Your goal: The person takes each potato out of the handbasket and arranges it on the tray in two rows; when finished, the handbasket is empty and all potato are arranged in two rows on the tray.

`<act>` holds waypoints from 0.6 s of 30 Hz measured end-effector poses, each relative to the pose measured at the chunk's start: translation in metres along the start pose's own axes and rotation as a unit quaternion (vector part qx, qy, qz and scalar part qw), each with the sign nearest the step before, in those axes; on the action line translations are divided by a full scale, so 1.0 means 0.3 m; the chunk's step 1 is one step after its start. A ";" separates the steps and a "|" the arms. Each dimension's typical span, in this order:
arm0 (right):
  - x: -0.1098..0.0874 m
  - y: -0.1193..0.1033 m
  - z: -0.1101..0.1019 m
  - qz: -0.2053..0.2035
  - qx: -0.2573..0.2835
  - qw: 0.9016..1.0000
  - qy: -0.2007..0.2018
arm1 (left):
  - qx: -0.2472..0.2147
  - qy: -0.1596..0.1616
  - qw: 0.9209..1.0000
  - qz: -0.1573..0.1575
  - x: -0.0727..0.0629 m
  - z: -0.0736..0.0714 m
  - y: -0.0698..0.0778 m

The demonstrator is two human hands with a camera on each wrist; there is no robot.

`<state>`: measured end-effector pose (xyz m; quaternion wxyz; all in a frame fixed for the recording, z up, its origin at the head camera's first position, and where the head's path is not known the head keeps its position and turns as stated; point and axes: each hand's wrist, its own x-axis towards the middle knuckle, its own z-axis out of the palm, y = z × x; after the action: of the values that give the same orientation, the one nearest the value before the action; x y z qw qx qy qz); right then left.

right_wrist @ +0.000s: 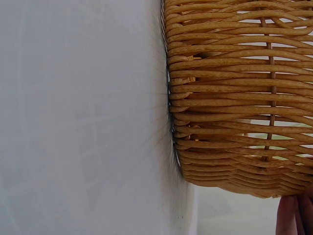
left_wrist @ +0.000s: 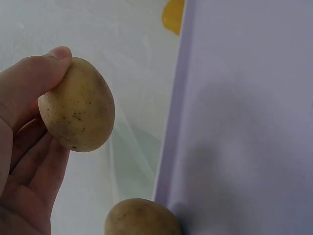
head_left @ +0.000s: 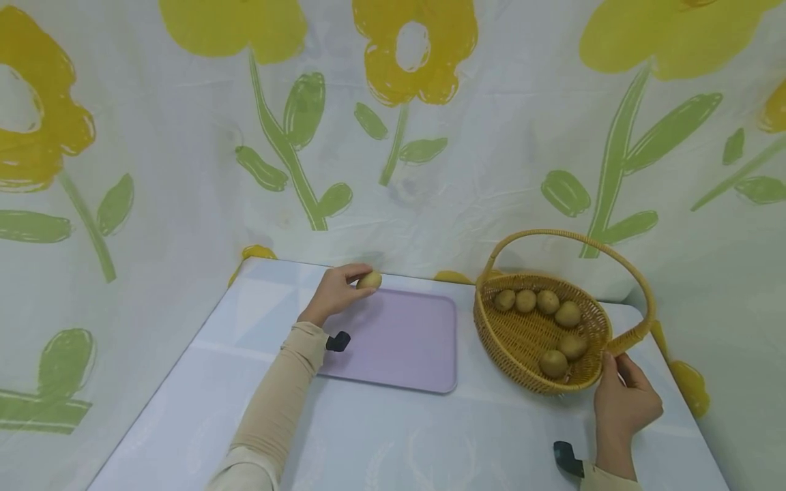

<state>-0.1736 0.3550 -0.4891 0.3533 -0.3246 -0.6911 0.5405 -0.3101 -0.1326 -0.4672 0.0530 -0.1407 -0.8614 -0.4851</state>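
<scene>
My left hand [head_left: 334, 294] pinches a small pale-brown potato [head_left: 370, 279] between thumb and fingers, at the back edge of a lilac tray [head_left: 408, 341]. In the left wrist view, a second potato [left_wrist: 142, 218] shows at the bottom, against the tray's rim; the head view does not show it clearly. On the right stands a wicker basket [head_left: 510, 358] with a tall arched handle and several potatoes [head_left: 568, 314] inside. My right hand [head_left: 628, 399] pinches the basket's rim near the foot of the handle; only fingertips show in the right wrist view.
The pale table [head_left: 381, 436] carries the tray at its middle and the basket towards its right edge. A curtain [head_left: 491, 157] printed with yellow flowers hangs close behind the table and along both sides.
</scene>
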 end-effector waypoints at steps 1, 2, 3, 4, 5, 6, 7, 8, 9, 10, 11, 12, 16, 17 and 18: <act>0.000 0.001 0.000 0.001 -0.001 1.000 0.001 | 0.003 -0.003 1.000 -0.001 0.000 0.002 -0.004; 0.000 0.001 0.000 0.001 -0.002 1.000 0.002 | 0.007 -0.006 1.000 -0.003 0.000 0.004 -0.007; 0.000 0.002 0.000 0.002 -0.005 1.000 0.003 | 0.013 -0.009 1.000 -0.004 0.000 0.006 -0.010; 0.000 0.002 0.000 0.001 -0.011 1.000 0.003 | 0.016 -0.012 1.000 -0.004 0.000 0.007 -0.013; 0.001 0.003 0.000 -0.001 -0.015 1.000 0.003 | 0.022 -0.014 1.000 -0.005 0.000 0.009 -0.017; 0.001 0.003 0.001 0.000 -0.015 1.000 0.003 | 0.027 -0.015 0.999 -0.007 0.000 0.011 -0.021; 0.001 0.003 0.001 -0.001 -0.016 1.000 0.003 | 0.035 -0.015 0.999 -0.007 -0.001 0.012 -0.024; 0.001 0.002 0.001 -0.002 -0.016 1.000 0.003 | 0.042 -0.015 0.999 -0.009 -0.001 0.013 -0.028; 0.001 0.002 0.001 -0.003 -0.017 1.000 0.002 | 0.048 -0.015 0.999 -0.008 -0.002 0.014 -0.031; 0.002 0.003 0.002 -0.006 -0.019 1.000 0.002 | 0.055 -0.014 0.998 -0.008 -0.003 0.015 -0.034; 0.003 0.003 0.002 -0.007 -0.018 1.000 0.003 | 0.062 -0.014 0.998 -0.006 -0.003 0.016 -0.037; 0.003 0.003 0.002 -0.008 -0.019 1.000 0.003 | 0.067 -0.014 0.998 -0.003 -0.004 0.017 -0.040; 0.004 0.005 0.003 -0.013 -0.019 1.000 0.005 | 0.087 -0.021 0.996 0.012 -0.006 0.022 -0.050; 0.004 0.005 0.002 -0.014 -0.019 1.000 0.005 | 0.091 -0.023 0.995 0.014 -0.006 0.024 -0.055; 0.003 0.005 0.002 -0.015 -0.019 1.000 0.006 | 0.095 -0.025 0.995 0.014 -0.006 0.026 -0.058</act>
<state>-0.1746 0.3558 -0.4905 0.3589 -0.3242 -0.7041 0.5200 -0.3132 -0.1349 -0.4860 0.0517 -0.1594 -0.9027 -0.3963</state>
